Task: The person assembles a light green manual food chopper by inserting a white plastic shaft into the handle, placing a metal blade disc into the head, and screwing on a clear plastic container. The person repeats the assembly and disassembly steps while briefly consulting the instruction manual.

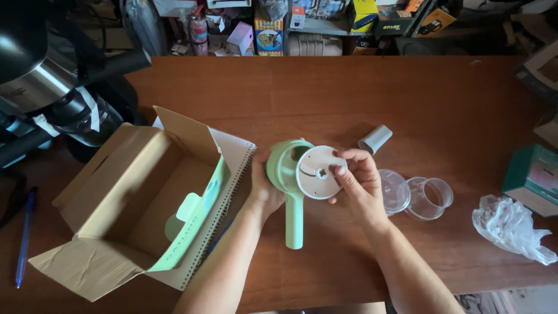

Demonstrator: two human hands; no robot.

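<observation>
My left hand [263, 189] grips the round head of a pale green handheld kitchen tool [289, 192], whose handle points toward me. My right hand [357, 186] holds a white round disc [317, 172] with a small square centre hole, pressed against the open face of the green head. Both hands hover just above the brown wooden table [349, 93], near its middle.
An open cardboard box [131, 197] with a green insert and a spiral notebook lies at left. A grey cylinder [375, 139], clear plastic cup and lid [429, 199], a crumpled plastic bag [511, 228] and a green box [535, 177] sit at right. A blue pen [23, 238] lies far left.
</observation>
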